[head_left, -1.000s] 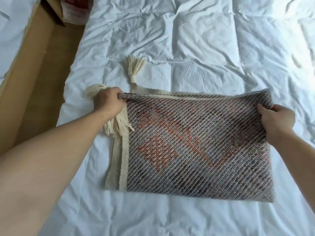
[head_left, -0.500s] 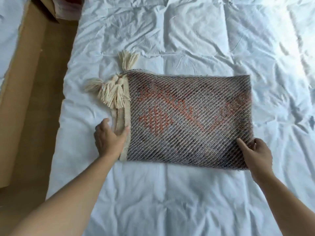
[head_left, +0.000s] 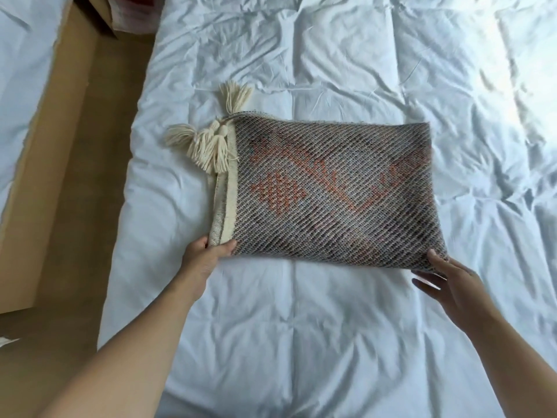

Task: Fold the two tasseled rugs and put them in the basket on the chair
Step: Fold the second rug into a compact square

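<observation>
A folded tasseled rug (head_left: 331, 194), grey diagonal weave with an orange motif, lay flat on a white quilted duvet (head_left: 301, 327), roughly central on the bed. Its cream selvedge edge (head_left: 224, 206) ran down the left side, showing more than one stacked layer. A cluster of cream tassels (head_left: 208, 146) spread from the far left corner onto the duvet, and one further tassel (head_left: 235, 95) pointed away from the viewer.

The left hand (head_left: 205, 257) gripped the near left corner of the rug, thumb lying on top of the cloth and fingers tucked beneath it. The right hand (head_left: 449, 285) met the near right corner with its thumb on the upper surface; its fingers extended beneath and beside the edge, and whether they closed on the cloth could not be told. Both bare forearms reached in from the lower margin.

Left of the bed ran a tan floor strip (head_left: 99, 191), bordered by a brown cardboard panel (head_left: 39, 176). A second white bedcover (head_left: 18, 70) occupied the upper left corner.
</observation>
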Demonstrator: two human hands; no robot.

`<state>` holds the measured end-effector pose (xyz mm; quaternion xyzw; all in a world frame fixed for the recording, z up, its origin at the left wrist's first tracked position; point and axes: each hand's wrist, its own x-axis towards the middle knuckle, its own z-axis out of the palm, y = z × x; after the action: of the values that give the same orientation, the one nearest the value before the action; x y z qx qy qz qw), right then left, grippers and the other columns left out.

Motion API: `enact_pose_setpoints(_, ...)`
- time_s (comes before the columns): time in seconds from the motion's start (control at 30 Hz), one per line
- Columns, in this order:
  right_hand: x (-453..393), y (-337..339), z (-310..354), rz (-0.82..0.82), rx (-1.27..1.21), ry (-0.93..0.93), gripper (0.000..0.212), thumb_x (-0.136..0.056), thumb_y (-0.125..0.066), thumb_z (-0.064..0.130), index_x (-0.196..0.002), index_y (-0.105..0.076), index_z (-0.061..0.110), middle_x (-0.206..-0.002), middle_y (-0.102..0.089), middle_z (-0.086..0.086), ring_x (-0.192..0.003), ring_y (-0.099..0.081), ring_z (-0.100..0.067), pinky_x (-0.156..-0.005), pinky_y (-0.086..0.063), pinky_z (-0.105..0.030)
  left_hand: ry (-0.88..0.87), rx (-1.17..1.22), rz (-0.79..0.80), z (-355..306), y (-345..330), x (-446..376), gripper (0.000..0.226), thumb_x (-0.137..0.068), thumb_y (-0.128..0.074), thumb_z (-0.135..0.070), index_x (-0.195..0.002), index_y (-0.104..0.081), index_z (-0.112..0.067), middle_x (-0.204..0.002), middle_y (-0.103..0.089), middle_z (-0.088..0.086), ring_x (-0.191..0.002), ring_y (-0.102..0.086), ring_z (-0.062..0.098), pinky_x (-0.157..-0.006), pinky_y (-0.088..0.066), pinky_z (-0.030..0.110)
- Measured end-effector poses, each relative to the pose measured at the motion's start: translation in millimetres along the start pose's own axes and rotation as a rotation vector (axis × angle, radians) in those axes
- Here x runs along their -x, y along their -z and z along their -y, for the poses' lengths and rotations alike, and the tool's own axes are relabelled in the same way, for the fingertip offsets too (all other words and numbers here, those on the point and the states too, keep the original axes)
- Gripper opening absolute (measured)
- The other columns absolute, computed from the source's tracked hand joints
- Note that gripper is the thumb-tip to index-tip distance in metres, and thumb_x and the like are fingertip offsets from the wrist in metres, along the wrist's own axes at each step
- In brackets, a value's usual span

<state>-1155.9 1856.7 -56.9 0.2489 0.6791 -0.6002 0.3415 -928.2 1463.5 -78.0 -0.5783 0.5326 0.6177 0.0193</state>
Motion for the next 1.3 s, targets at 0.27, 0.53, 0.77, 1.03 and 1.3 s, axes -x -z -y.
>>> enact_pose_setpoints(0.27, 25.6, 28.0, -67.6, -0.258, -0.009, -0.180, 0.020, -0.088, -0.074, 0.004, -0.106, -0.066, 0.003, -0.097, -0.067, -0.018, -0.080, -0.066, -0.024, -0.057, -0.062, -0.026, 0.264, -0.093, -0.195, 57.4, 37.3, 37.6, 0.023, -0.077, -0.082, -0.021, -0.096, -0.071, -0.015, -0.092, -0.073, 0.005, -0.081, -0.065, 0.023, -0.075, -0.050, 0.035)
enact_pose_setpoints(0.53, 18.5, 23.7, -43.2, 0.018, 0.188, -0.169, 0.031, -0.092, -0.070, 0.020, -0.116, -0.068, 0.000, -0.105, -0.077, -0.014, -0.099, -0.070, -0.030, -0.095, -0.054, -0.045, -0.133, -0.828, -0.550, 43.3, -13.6, 61.8, 0.065, -0.076, -0.081, -0.025, -0.135, -0.055, -0.015, -0.137, -0.054, 0.019, -0.128, -0.043, 0.042, -0.099, -0.041, 0.050)
enact_pose_setpoints(0.77, 44.5, -10.4, -11.2, 0.267, 0.041, -0.094, 0.047, -0.081, -0.079, 0.028, -0.111, -0.062, -0.003, -0.111, -0.072, -0.020, -0.101, -0.070, -0.038, -0.093, -0.055, -0.052, -0.557, -0.780, 0.388, -3.6, -155.6, 138.5, 0.091, -0.064, -0.092, -0.046, -0.143, -0.053, -0.026, -0.135, -0.058, -0.005, -0.125, -0.054, 0.017, -0.099, -0.042, 0.025)
enact_pose_setpoints(1.03, 36.6, -41.5, 18.8, 0.359, 0.185, -0.167, 0.063, -0.097, -0.040, 0.067, -0.103, -0.068, 0.011, -0.091, -0.074, -0.014, -0.084, -0.073, -0.027, -0.087, -0.055, -0.045, -0.707, -0.705, -0.050, 25.3, -223.3, 156.6, 0.051, -0.083, -0.074, -0.023, -0.132, -0.059, -0.019, -0.106, -0.074, 0.005, -0.094, -0.070, 0.030, -0.074, -0.049, 0.035)
enact_pose_setpoints(1.3, -28.3, -107.3, 100.0, -0.018, 0.312, 0.015, 0.036, -0.082, -0.081, 0.028, -0.104, -0.067, 0.004, -0.084, -0.072, -0.005, -0.074, -0.071, -0.020, -0.062, -0.058, -0.029, -0.735, -0.536, 0.122, 32.7, -185.4, 155.1, 0.034, -0.084, -0.070, -0.023, -0.118, -0.070, -0.020, -0.094, -0.078, -0.002, -0.083, -0.068, 0.015, -0.073, -0.053, 0.028)
